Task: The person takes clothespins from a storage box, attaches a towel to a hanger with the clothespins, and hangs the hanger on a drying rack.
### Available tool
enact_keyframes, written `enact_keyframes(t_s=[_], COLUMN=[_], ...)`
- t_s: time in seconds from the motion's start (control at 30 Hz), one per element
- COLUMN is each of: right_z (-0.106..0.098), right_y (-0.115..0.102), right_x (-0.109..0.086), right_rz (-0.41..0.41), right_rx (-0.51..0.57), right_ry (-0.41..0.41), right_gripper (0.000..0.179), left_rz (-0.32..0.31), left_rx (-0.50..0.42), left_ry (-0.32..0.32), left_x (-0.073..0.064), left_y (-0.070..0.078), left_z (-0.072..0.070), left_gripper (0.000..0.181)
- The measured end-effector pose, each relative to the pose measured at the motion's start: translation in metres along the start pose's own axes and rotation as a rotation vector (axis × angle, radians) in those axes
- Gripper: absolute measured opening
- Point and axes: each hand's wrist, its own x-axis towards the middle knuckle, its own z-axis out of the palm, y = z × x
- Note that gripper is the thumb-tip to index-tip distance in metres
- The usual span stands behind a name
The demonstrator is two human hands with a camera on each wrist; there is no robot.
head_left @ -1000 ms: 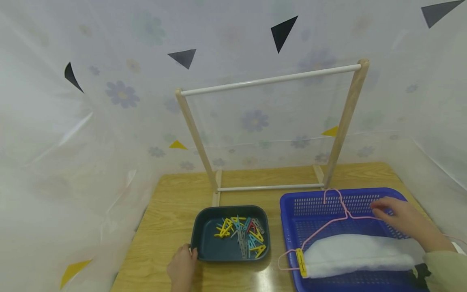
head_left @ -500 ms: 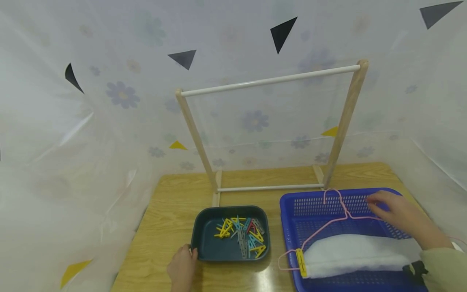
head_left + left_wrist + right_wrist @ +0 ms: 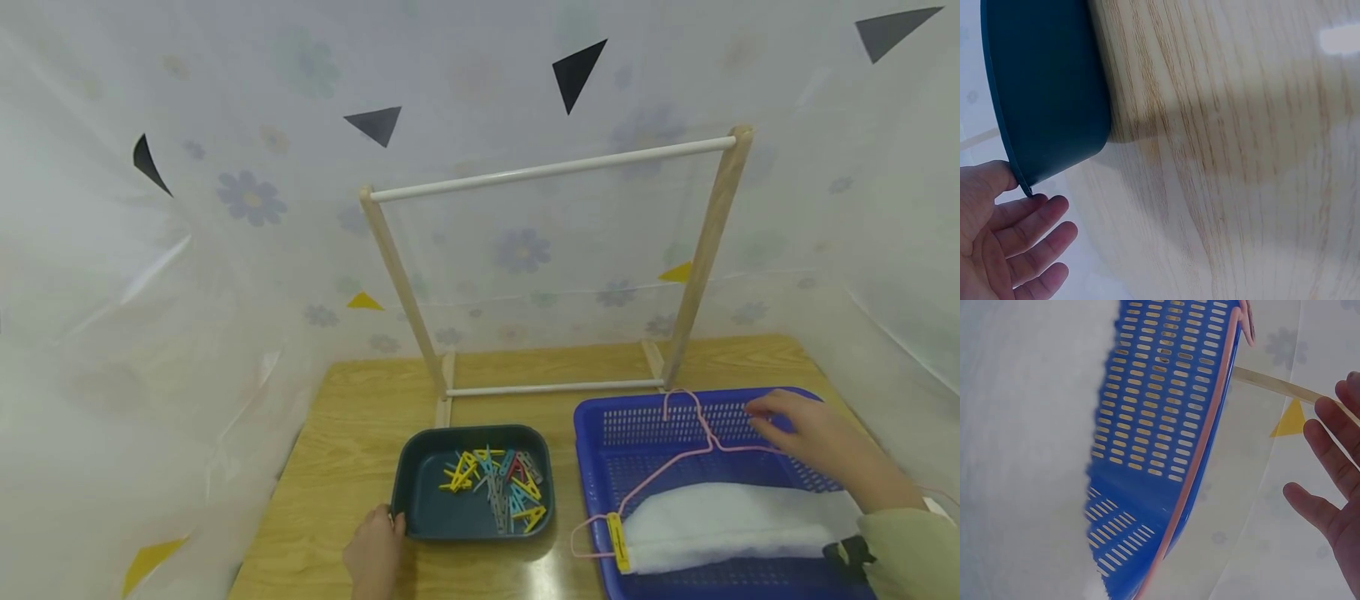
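Observation:
My left hand (image 3: 372,550) pinches the rim at the near left corner of a dark green tray (image 3: 420,518); in the left wrist view the thumb and index finger meet on that rim (image 3: 1025,187). Several clothespins (image 3: 498,492) in yellow, blue, grey and red lie in the tray. My right hand (image 3: 813,433) holds nothing and hovers over the blue basket (image 3: 588,450), its fingers loosely bent. Below it, a pink hanger (image 3: 667,467) lies across the basket with a folded white cloth (image 3: 735,525). A yellow clothespin (image 3: 618,542) sits at the cloth's left end.
Behind the tray and basket stands a wooden drying rack (image 3: 401,283) with a white top rail (image 3: 555,169). Floral plastic sheeting surrounds the wooden table (image 3: 322,467). A small black shape (image 3: 849,552) lies by the right sleeve.
My right hand has drifted slightly left and up above the basket. The left hand stays on the tray rim, and the tray and hanger keep their places.

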Motion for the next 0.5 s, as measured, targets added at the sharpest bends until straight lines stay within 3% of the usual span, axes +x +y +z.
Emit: enact_keyframes(t_s=[0.5], right_z=[-0.0016], right_y=[-0.0009], right_x=[0.0011], right_rz=[0.017], right_rx=[0.012], right_ry=[-0.027], right_gripper=[0.026], left_rz=[0.069], left_rx=[-0.041], left_ry=[0.068], left_x=[-0.0013], left_y=[-0.0050], left_z=[0.0048], left_gripper=[0.023])
